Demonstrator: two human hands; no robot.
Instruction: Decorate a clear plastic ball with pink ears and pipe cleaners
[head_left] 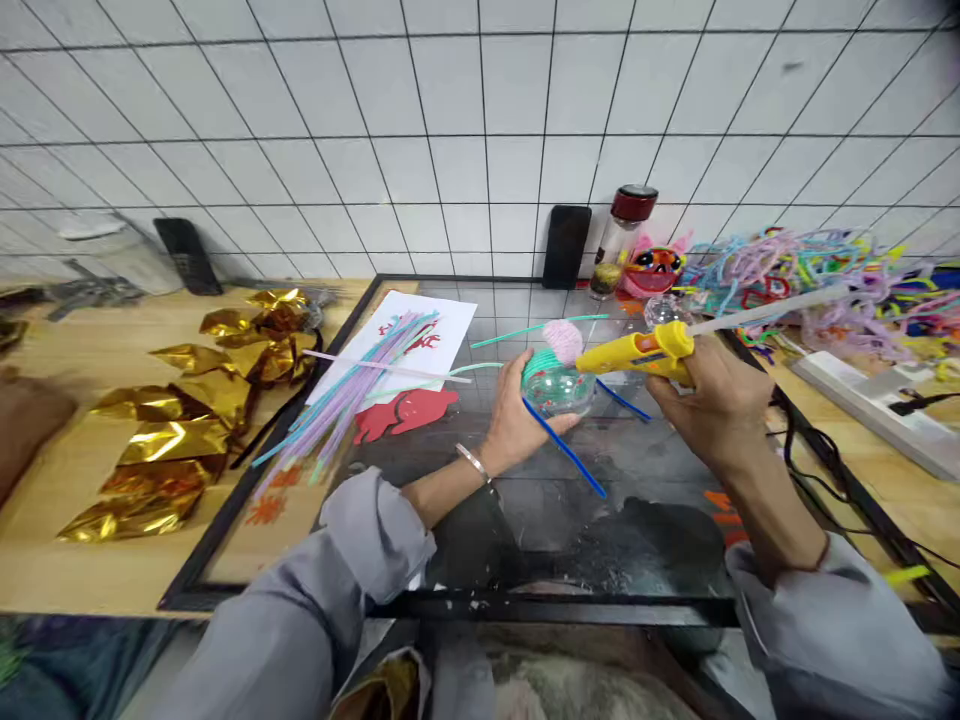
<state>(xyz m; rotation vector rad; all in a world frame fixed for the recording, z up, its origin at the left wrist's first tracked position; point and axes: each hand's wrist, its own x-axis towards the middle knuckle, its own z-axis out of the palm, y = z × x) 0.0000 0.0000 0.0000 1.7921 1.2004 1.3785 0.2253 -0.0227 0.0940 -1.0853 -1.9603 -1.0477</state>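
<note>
My left hand is wrapped round a clear plastic ball partly covered in green pipe cleaner. A pale pink pipe-cleaner disc sits at its top, and a blue pipe cleaner sticks out below. In my right hand is a yellow hot glue gun, with a long whitish glue stick coming from its back. The gun's nozzle points at the ball, close to the pink disc; whether it touches cannot be made out. A green pipe cleaner lies just behind the ball.
Left of the ball are a bundle of pipe cleaners, white paper and a red cutout. Gold foil lies farther left, near another person's hand. A bottle, tangled pipe cleaners and a power strip stand right.
</note>
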